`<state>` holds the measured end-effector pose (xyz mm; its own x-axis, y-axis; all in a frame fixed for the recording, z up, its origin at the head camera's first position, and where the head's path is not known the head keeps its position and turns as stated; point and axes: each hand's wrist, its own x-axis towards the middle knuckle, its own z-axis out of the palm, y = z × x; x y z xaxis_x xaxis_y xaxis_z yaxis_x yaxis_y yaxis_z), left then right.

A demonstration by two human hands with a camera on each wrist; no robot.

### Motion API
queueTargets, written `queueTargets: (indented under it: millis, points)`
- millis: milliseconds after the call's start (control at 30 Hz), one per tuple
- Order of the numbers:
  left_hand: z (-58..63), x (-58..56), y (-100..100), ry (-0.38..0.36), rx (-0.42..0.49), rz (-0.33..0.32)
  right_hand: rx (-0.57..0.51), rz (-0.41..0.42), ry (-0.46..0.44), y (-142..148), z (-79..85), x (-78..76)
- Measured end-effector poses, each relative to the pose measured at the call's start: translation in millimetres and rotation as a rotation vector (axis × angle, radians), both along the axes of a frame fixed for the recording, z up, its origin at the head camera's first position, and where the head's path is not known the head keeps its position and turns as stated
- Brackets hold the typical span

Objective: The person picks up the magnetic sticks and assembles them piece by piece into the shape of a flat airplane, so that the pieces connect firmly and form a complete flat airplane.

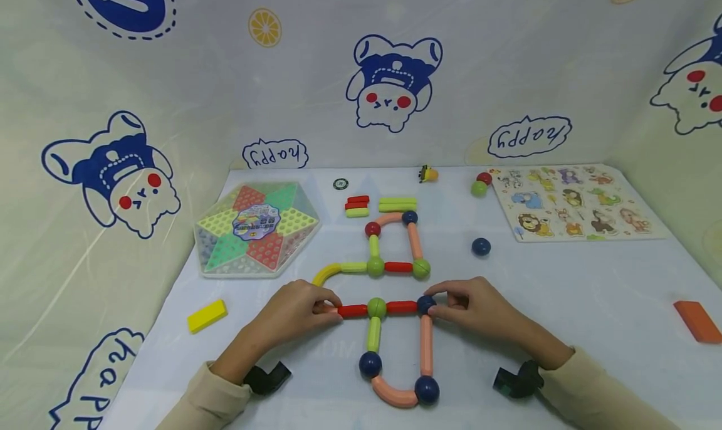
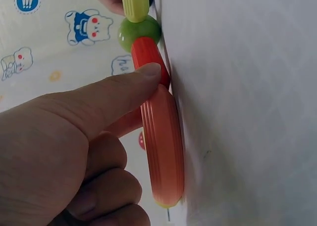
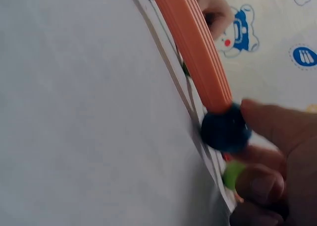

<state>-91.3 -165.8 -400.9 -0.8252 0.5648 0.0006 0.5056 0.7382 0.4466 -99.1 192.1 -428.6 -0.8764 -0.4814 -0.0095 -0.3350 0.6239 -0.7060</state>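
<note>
My left hand (image 1: 301, 308) pinches the end of a red rod (image 1: 353, 311) where it meets a salmon-coloured piece (image 2: 164, 146), seen closely in the left wrist view. Between thumb and fingers, my right hand (image 1: 479, 301) holds a dark blue ball (image 3: 225, 129). A second red rod (image 1: 402, 307) links this ball to a green ball (image 1: 376, 308). Below hangs a loop: a light green rod (image 1: 373, 335), a blue ball (image 1: 370, 364), a curved salmon rod (image 1: 393, 395), another blue ball (image 1: 427, 390) and a straight salmon rod (image 1: 426, 347).
Beyond my hands lies a similar loop with a red ball (image 1: 372, 229) and a curved yellow rod (image 1: 327, 273). Spare red rods (image 1: 357, 202), a loose blue ball (image 1: 481, 247), a hexagonal game box (image 1: 256, 229), an animal puzzle board (image 1: 575, 204), a yellow block (image 1: 207, 316) and an orange block (image 1: 698, 321) surround them.
</note>
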Motion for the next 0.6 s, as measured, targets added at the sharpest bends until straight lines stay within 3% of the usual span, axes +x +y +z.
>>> queueTargets:
  millis: [267,467,600]
  points:
    - [10.1,-1.6,8.1,0.057,0.000,-0.021,0.004,-0.123,0.115,27.0,14.9,-12.8]
    - [19.4,-9.7,38.9,0.103,-0.006,-0.083,0.036,-0.195,0.269,40.6,28.2,-40.0]
    - [17.5,-11.5,59.3,0.089,-0.049,-0.132,0.050,-0.223,0.284,35.7,35.5,-61.1]
